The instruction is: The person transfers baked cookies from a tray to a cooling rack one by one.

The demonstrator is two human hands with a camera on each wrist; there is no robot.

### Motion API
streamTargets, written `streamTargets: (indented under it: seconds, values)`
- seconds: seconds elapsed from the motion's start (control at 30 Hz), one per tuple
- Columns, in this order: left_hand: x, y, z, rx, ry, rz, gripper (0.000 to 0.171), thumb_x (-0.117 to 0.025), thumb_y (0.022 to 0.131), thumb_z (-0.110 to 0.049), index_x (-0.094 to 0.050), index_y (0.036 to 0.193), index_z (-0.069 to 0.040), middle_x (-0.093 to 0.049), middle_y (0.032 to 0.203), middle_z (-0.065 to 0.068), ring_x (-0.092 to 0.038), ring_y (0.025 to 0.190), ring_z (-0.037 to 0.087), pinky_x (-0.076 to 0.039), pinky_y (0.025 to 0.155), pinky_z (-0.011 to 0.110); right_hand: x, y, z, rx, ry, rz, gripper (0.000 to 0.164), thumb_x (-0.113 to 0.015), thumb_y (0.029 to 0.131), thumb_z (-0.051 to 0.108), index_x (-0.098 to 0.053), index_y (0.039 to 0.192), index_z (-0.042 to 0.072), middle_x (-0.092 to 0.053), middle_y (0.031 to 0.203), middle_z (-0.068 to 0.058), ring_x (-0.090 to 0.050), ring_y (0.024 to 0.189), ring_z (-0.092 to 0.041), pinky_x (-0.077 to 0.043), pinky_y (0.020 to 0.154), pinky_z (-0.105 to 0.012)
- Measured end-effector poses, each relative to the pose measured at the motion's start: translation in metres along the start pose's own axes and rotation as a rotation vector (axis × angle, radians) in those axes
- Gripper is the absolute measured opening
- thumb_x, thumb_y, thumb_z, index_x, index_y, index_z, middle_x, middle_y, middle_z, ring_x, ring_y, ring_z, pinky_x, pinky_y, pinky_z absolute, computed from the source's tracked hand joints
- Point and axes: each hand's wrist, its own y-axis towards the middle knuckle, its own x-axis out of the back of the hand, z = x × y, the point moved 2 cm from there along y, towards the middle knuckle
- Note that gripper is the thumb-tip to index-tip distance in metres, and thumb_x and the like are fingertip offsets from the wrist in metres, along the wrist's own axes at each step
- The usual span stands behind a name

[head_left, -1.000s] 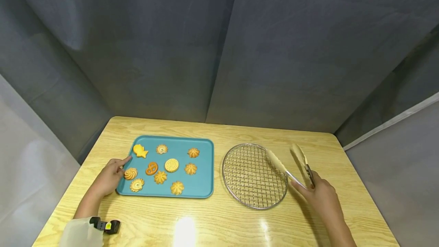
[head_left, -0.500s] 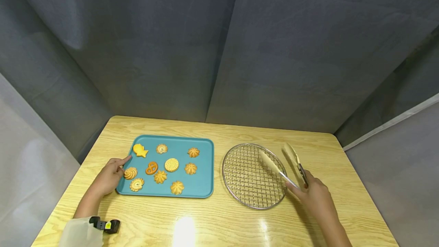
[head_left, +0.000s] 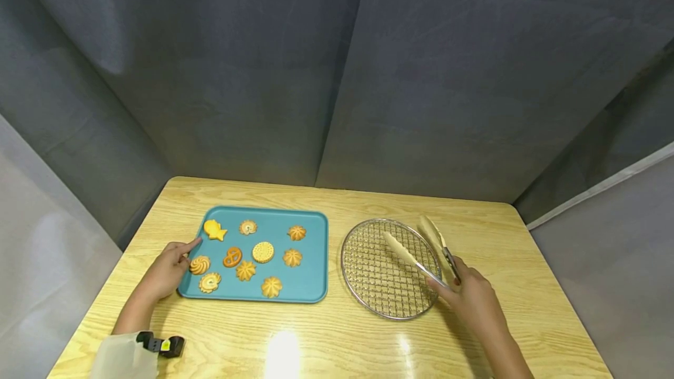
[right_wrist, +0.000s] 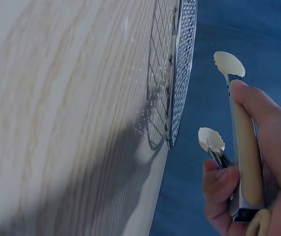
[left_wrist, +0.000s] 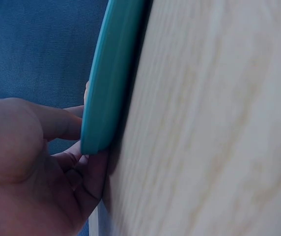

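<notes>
On the left of the table in the head view lies a blue-green baking tray (head_left: 310, 276) bearing several cookies. Among them are a fish-shaped cookie (head_left: 214, 230), a pretzel (head_left: 232, 257), a round dotted cookie (head_left: 263, 252) and flower-shaped ones. My left hand (head_left: 167, 272) grips the tray's left edge, thumb above and fingers at the underside in the left wrist view. My right hand (head_left: 473, 297) holds tongs (right_wrist: 247, 152) with cream tips spread apart and nothing between them. One tip hangs over the round wire rack (head_left: 387, 288), the other near its right rim.
The wooden table (head_left: 337, 338) carries the tray and the rack side by side with a narrow gap of bare wood. Grey curtains (head_left: 421, 75) stand behind the table and at both sides.
My right hand has moved left with the spread tongs, bringing one tip farther over the wire rack. The left hand, tray and cookies stay in place.
</notes>
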Motion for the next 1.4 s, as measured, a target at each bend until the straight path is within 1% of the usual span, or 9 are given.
streamTargets:
  seconds: [0.13, 0.3, 0.57, 0.8, 0.97, 1.03, 1.13, 1.23, 1.4]
  values:
    - [0.001, 0.0, 0.0, -0.001, 0.004, 0.0, 0.049, -0.04, 0.105, 0.005, -0.04, 0.154, 0.006, -0.047, 0.124, 0.028, -0.052, 0.096, 0.029, -0.043, 0.077, 0.037, 0.0, 0.001, 0.007, 0.021, 0.004, -0.003, 0.099, -0.07, 0.09, 0.063, -0.041, 0.151, -0.01, -0.065, 0.096, -0.017, -0.062, 0.079, -0.029, -0.052, 0.065, -0.047]
    - [0.001, 0.001, -0.001, 0.001, -0.003, 0.0, 0.049, -0.041, 0.105, 0.005, -0.04, 0.154, 0.007, -0.047, 0.125, 0.028, -0.052, 0.097, 0.03, -0.043, 0.078, 0.04, -0.003, 0.002, 0.013, 0.025, 0.002, 0.01, 0.101, -0.069, 0.09, 0.065, -0.041, 0.153, -0.009, -0.068, 0.101, -0.019, -0.065, 0.086, -0.033, -0.054, 0.07, -0.052]
    - [0.001, 0.001, -0.002, 0.003, -0.002, -0.001, 0.049, -0.041, 0.106, 0.005, -0.04, 0.154, 0.006, -0.047, 0.126, 0.029, -0.053, 0.099, 0.031, -0.044, 0.079, 0.042, -0.008, 0.002, 0.022, 0.053, 0.015, 0.001, 0.1, -0.07, 0.089, 0.064, -0.041, 0.154, -0.007, -0.067, 0.102, -0.018, -0.065, 0.09, -0.034, -0.055, 0.075, -0.054]
    - [0.0, 0.001, 0.0, -0.004, -0.003, -0.003, 0.049, -0.04, 0.105, 0.005, -0.04, 0.154, 0.007, -0.046, 0.126, 0.029, -0.052, 0.099, 0.032, -0.043, 0.079, 0.04, -0.012, 0.001, 0.034, 0.058, 0.048, 0.037, 0.1, -0.069, 0.09, 0.065, -0.038, 0.157, -0.002, -0.066, 0.107, -0.018, -0.065, 0.09, -0.031, -0.055, 0.072, -0.047]
    - [0.0, 0.001, 0.001, -0.003, -0.003, -0.004, 0.049, -0.04, 0.105, 0.005, -0.04, 0.154, 0.006, -0.046, 0.126, 0.028, -0.051, 0.099, 0.032, -0.043, 0.078, 0.038, -0.017, -0.001, 0.041, 0.088, 0.059, 0.026, 0.097, -0.07, 0.09, 0.063, -0.041, 0.156, -0.003, -0.067, 0.112, -0.022, -0.068, 0.098, -0.037, -0.056, 0.079, -0.054]
    - [-0.001, 0.001, 0.001, -0.001, -0.004, -0.004, 0.049, -0.04, 0.105, 0.005, -0.041, 0.154, 0.006, -0.046, 0.126, 0.029, -0.052, 0.099, 0.032, -0.043, 0.078, 0.038, -0.019, -0.001, 0.043, 0.107, 0.063, 0.014, 0.096, -0.07, 0.091, 0.062, -0.042, 0.155, -0.003, -0.066, 0.12, -0.026, -0.067, 0.106, -0.042, -0.055, 0.085, -0.058]
    - [-0.001, 0.0, 0.0, 0.002, -0.008, -0.001, 0.049, -0.04, 0.105, 0.005, -0.04, 0.154, 0.006, -0.046, 0.127, 0.029, -0.051, 0.098, 0.031, -0.042, 0.077, 0.038, -0.023, -0.001, 0.046, 0.123, 0.07, 0.006, 0.095, -0.07, 0.091, 0.061, -0.042, 0.155, -0.004, -0.064, 0.126, -0.03, -0.066, 0.111, -0.044, -0.053, 0.089, -0.061]
    - [-0.001, 0.0, 0.0, 0.006, -0.009, -0.001, 0.05, -0.04, 0.105, 0.005, -0.04, 0.154, 0.006, -0.046, 0.126, 0.028, -0.051, 0.098, 0.031, -0.042, 0.078, 0.039, -0.025, -0.001, 0.049, 0.125, 0.071, 0.007, 0.096, -0.07, 0.09, 0.063, -0.043, 0.155, -0.003, -0.065, 0.124, -0.028, -0.067, 0.109, -0.043, -0.054, 0.087, -0.06]
    - [-0.001, -0.001, 0.0, 0.004, -0.009, -0.001, 0.05, -0.038, 0.105, 0.004, -0.039, 0.154, 0.006, -0.046, 0.126, 0.028, -0.052, 0.098, 0.031, -0.042, 0.079, 0.041, -0.029, -0.002, 0.055, 0.124, 0.066, 0.019, 0.097, -0.072, 0.088, 0.063, -0.044, 0.154, -0.001, -0.068, 0.108, -0.017, -0.065, 0.093, -0.031, -0.056, 0.077, -0.05]
